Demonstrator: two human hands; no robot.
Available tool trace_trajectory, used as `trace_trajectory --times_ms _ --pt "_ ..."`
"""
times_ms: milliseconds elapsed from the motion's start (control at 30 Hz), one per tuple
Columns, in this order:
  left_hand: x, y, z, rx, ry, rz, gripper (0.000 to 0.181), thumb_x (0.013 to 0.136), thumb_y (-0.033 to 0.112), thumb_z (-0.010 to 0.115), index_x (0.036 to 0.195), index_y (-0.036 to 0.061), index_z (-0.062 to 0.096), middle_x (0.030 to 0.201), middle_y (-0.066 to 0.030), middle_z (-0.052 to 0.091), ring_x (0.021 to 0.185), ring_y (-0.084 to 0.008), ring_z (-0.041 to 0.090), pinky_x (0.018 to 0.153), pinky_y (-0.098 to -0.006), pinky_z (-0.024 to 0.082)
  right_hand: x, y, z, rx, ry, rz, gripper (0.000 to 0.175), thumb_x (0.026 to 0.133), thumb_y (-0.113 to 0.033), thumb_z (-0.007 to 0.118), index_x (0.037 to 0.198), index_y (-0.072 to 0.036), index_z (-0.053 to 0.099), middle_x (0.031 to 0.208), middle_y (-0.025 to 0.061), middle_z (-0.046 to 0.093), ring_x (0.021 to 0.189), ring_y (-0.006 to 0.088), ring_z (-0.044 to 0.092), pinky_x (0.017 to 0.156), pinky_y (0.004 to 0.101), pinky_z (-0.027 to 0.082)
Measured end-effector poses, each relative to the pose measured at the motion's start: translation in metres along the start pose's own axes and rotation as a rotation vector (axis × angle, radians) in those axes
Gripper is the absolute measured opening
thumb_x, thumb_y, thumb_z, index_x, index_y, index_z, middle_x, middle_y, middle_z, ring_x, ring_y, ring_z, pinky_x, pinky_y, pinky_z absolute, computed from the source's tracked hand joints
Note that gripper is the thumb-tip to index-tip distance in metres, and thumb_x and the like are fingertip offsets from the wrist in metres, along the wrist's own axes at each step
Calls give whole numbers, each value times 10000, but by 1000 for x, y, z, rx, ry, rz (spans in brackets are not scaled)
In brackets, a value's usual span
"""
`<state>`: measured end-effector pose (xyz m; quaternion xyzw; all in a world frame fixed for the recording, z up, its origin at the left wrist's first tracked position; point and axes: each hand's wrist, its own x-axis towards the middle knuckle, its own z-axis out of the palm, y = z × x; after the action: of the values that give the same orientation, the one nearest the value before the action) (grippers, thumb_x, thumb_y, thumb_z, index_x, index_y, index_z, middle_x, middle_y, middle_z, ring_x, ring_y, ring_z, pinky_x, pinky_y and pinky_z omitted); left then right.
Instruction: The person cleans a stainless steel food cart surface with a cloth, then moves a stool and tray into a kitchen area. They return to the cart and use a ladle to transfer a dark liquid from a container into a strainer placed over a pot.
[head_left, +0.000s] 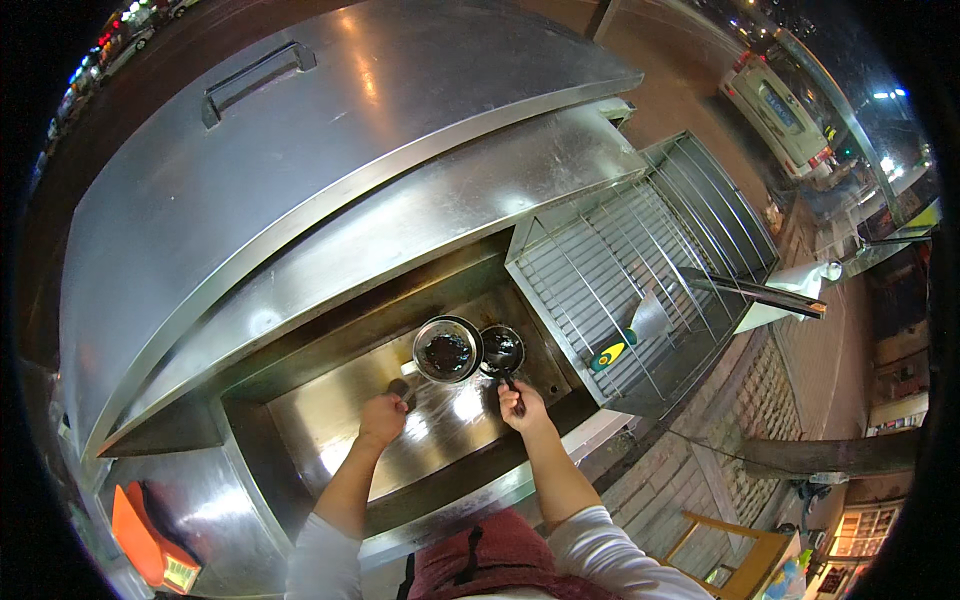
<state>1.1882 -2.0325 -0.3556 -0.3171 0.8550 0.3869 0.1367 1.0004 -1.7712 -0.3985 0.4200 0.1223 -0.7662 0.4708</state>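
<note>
My right hand (523, 405) grips the dark handle of a small round pan (502, 349) that stands on the metal griddle plate (337, 405). Touching or close beside the pan is a round metal pot (448, 349) with dark liquid inside. My left hand (384, 417) is closed around a small dark object (398, 387), perhaps a handle or scraper; its kind is hard to tell. It is held over the griddle, left of and below the pot.
Right of the griddle, a wire rack (600, 247) holds a scraper with a yellow-green handle (613, 351) and metal tongs (757, 292). A large stainless steel lid (300, 150) rises behind. An orange object (139, 536) lies at lower left. A vehicle (776, 112) stands beyond.
</note>
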Motion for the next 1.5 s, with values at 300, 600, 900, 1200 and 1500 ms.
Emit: trace_trajectory --times_ms 300,600,900,1200,1500 --pt "8 12 -2 197 44 56 246 842 219 529 852 32 689 883 -210 672 856 -397 645 806 -474 516 -142 62 34 -832 61 -345 234 1014 -242 419 1183 -91 475 687 84 556 434 143 468 348 276 369" --pt "4 32 -11 129 98 87 269 848 222 509 831 27 694 851 -214 673 808 -397 652 755 -495 515 -103 93 3 -2411 185 -1192 437 934 -223 546 1350 -113 473 733 167 643 585 339 630 536 450 519" --pt "-2 26 -13 120 142 185 256 825 206 530 755 18 690 818 -217 668 780 -403 646 721 -504 517 -127 99 13 -2658 308 -1107 528 906 -231 553 1404 -142 401 864 208 661 673 388 651 589 496 529" --pt "1 31 -14 114 25 37 248 844 183 539 868 1 706 910 -234 671 859 -386 656 820 -456 517 -132 90 21 -2737 334 -1029 538 918 -241 541 1423 -153 380 819 186 655 675 378 653 595 496 527" --pt "2 27 -7 94 19 4 257 845 198 543 880 4 707 928 -236 670 883 -384 655 832 -456 513 -130 75 13 -2530 254 -1012 504 923 -251 537 1400 -129 428 826 235 662 722 411 647 643 501 517"
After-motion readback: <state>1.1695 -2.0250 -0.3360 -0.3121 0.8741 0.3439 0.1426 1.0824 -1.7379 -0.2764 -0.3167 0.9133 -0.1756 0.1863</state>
